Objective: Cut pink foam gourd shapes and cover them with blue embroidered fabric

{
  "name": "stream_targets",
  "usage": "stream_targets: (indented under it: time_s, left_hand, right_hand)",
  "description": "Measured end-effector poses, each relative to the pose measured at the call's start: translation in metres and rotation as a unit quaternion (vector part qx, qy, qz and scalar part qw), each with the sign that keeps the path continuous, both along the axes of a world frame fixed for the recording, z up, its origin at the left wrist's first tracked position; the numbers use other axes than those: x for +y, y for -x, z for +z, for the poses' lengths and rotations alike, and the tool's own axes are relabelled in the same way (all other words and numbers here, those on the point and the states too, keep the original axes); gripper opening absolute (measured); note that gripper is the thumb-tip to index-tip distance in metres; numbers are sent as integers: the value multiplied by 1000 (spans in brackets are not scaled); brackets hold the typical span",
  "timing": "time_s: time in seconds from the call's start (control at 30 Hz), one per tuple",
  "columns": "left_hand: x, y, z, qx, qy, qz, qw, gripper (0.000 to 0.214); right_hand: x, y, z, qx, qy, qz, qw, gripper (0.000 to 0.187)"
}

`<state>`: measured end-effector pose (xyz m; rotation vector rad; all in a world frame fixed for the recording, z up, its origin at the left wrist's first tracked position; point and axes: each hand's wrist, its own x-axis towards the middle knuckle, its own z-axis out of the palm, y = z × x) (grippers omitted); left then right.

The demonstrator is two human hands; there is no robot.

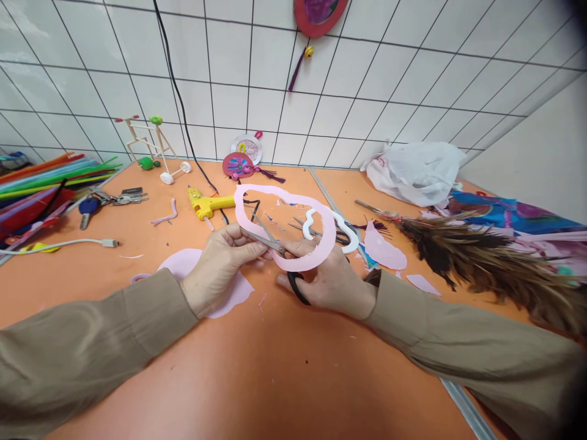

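My left hand pinches the lower left edge of a pink gourd-shaped paper frame with an open middle. In my right hand is a pair of black-handled scissors. Their blades are spread at the paper's edge, close to my left fingertips. The frame loops over the back of my right hand, above the table. Beneath my left wrist lies a larger pink paper piece, partly covered by the arm. Just beyond my right hand rest a white wavy cutout and another pair of scissors, partly hidden.
A yellow glue gun with a black cable lies behind my left hand. Feathers, pink scraps and a white plastic bag are on the right. Keys, pipe cleaners and a stick model occupy the left.
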<state>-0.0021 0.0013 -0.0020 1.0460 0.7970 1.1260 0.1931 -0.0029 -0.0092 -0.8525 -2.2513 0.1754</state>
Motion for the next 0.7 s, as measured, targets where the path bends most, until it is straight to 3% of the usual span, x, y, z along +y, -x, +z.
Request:
stream_targets:
  time_s: [0.37, 0.63, 0.7]
  left_hand:
    - [-1, -1, 0, -11, 13, 2, 1000, 14]
    - [-2, -1, -1, -11, 27, -3, 1000, 17]
    - [-2, -1, 0, -13, 28, -2, 1000, 16]
  right_hand:
    - [1, 0, -2, 13, -4, 6, 1000, 29]
    - [1, -2, -5, -1, -18, -10, 1000, 2]
    - [1, -2, -4, -9, -25, -9, 1000, 4]
